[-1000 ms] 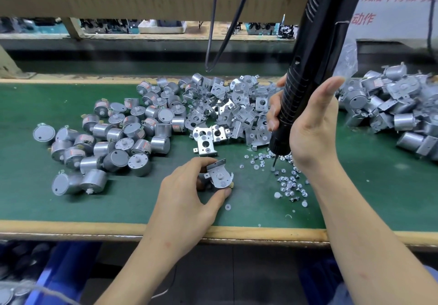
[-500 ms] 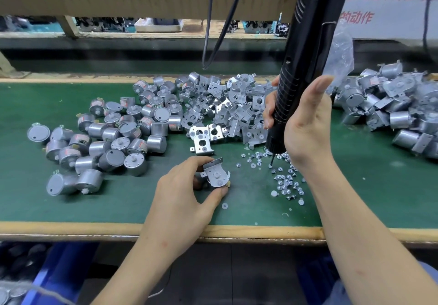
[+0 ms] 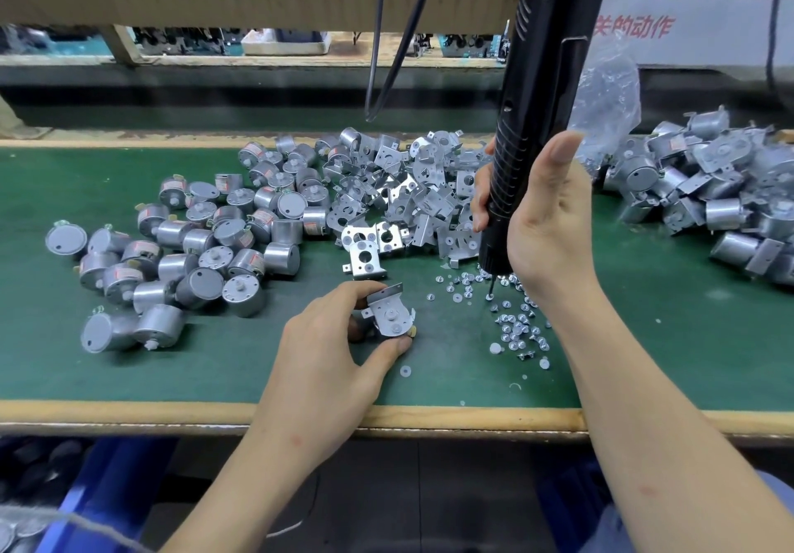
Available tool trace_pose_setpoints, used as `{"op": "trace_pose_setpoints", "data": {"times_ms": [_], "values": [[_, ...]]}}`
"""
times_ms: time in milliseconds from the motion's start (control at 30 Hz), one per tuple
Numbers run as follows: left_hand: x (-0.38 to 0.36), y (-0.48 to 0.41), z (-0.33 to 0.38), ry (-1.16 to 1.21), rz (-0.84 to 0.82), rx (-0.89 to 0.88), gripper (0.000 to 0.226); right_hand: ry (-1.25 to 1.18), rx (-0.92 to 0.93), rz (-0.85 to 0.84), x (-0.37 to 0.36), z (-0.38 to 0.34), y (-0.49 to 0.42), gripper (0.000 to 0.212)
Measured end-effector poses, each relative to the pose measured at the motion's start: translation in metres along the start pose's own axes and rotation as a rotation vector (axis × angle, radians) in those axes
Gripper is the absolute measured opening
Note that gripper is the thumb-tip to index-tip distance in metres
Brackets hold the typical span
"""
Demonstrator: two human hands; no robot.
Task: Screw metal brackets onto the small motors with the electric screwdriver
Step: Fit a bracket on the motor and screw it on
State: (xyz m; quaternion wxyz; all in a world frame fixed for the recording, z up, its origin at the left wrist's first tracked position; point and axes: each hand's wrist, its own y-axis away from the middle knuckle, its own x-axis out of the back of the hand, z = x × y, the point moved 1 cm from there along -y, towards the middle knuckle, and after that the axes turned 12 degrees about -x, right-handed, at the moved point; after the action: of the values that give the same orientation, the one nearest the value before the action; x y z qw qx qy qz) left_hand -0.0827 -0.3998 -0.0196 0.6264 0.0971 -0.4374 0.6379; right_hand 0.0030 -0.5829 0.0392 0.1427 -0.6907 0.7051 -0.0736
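My left fingers [image 3: 386, 352] pinch the small silver motor with flat metal bracket [image 3: 391, 316] near the front edge of the green table [image 3: 215, 372]. My right fingers [image 3: 558, 157] grip the black electric screwdriver [image 3: 528, 122], its bit tip among the loose silver screws [image 3: 515, 329]. Step: screw pickup. Next: align the bit over a bracket hole.

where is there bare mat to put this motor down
Bare mat lies right of the right forearm, in front of the assembled pile. A second strip runs along the front edge, left of the left hand, below the loose motors. Brackets and screws crowd the middle.
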Motion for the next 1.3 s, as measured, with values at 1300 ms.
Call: {"op": "trace_pose_setpoints", "data": {"times_ms": [1300], "values": [[-0.001,-0.003,-0.001,0.015,0.024,0.006,0.040,-0.162,0.086,-0.087,-0.039,-0.038,0.004,0.060]]}}
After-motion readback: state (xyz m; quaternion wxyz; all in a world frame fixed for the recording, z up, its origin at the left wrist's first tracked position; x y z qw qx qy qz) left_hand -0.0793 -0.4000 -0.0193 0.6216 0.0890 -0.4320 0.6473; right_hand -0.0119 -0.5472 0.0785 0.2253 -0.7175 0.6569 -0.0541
